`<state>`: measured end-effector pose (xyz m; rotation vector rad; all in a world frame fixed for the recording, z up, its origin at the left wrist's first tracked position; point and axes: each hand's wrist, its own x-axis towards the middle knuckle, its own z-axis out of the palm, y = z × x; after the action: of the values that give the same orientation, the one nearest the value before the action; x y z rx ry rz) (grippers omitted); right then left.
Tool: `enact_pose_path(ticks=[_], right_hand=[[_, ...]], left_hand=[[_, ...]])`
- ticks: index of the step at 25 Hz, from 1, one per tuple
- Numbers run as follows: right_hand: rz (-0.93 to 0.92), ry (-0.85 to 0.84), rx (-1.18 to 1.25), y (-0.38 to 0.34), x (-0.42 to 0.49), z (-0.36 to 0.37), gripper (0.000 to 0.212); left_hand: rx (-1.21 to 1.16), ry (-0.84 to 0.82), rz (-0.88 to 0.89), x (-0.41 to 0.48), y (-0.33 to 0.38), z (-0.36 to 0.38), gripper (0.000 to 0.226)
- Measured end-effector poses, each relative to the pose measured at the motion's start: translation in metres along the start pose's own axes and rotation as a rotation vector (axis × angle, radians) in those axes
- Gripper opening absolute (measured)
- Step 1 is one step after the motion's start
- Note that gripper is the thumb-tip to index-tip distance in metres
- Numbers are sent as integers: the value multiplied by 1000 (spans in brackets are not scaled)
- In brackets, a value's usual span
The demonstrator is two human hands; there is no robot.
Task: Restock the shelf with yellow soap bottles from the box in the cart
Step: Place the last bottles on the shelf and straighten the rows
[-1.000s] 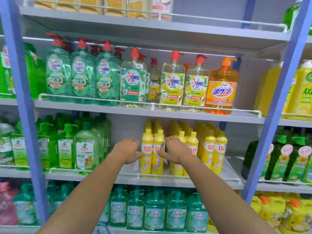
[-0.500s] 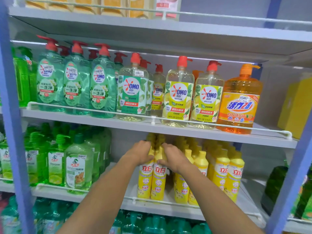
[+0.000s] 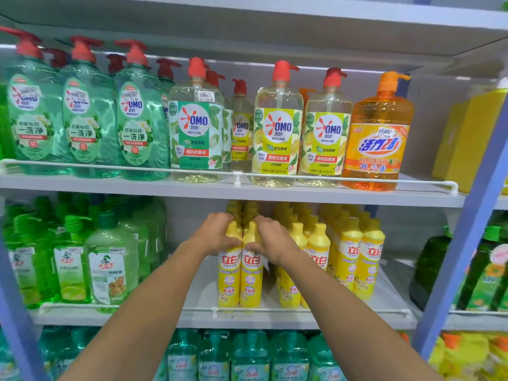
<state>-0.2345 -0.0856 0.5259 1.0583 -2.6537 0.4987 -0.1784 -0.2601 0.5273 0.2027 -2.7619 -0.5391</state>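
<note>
The left hand [image 3: 217,234] curls round the shoulder of the left yellow soap bottle [image 3: 229,279], and the right hand [image 3: 272,241] grips the right yellow soap bottle [image 3: 250,279] the same way. Both bottles stand upright and touching at the front edge of the middle shelf [image 3: 343,321], just behind its white rail [image 3: 357,310], left of the other yellow rows [image 3: 349,266].

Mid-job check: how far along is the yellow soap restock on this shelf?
Done: rows of yellow bottles already stand on the middle shelf. In hand: the left hand grips the leftmost bottle, the right hand the second bottle, both standing at the front rail. Left: bare space beside the green bottles could take more; the cart and box are out of view.
</note>
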Motion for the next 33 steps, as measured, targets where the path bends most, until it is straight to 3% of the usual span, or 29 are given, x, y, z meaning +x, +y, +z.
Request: enact_pose_path(ticks=[8,18,28,33], right_hand=[[4,-39,6,0,0,-3,73],[15,-32,30,0,-3,-2,75],[21,-24,54,2,-9,-5,77],[33,60,-4,0,-36,-13,79]], left_hand=[[7,72,-68,-2,1,12,55],[4,88,-51,-4,-3,17,54],[16,69,23,-8,-4,11,53],[76,91,97,-31,-13,0,54]])
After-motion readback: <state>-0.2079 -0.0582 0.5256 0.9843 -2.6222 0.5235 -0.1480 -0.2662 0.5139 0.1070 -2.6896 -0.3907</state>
